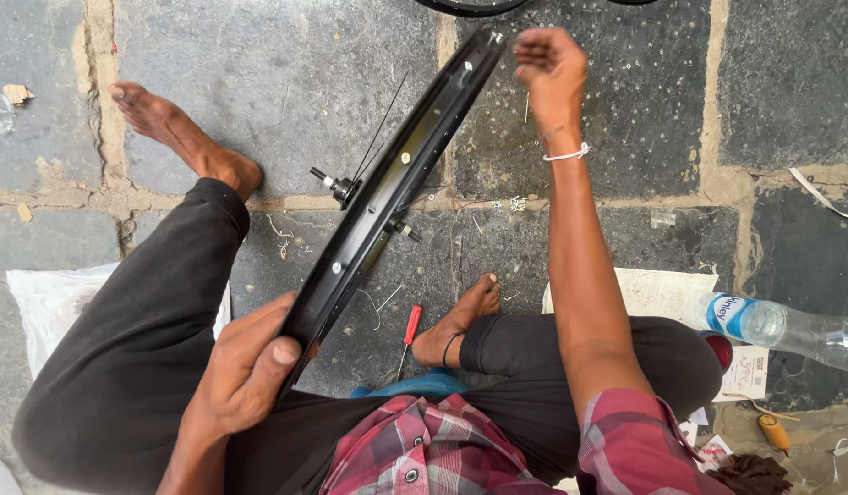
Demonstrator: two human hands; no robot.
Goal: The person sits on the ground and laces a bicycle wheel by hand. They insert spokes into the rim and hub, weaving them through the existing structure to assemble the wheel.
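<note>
**Soft daylight, sharp centre, slight edge bending**

Even, diffuse daylight fills the scene; shadows are faint and soft under the legs. A mild sheen runs along the black wheel rim [387,197] and glints on the plastic bottle [781,325]. Focus is crisp throughout, with slight wide-angle stretch toward the corners.

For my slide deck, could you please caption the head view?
Seated person's left hand grips a black bicycle wheel rim; right hand pinches at its top edge.

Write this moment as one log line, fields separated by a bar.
left hand: grips near edge of black wheel rim | right hand: pinched at rim's far edge | red-handled screwdriver: on stone floor
</note>
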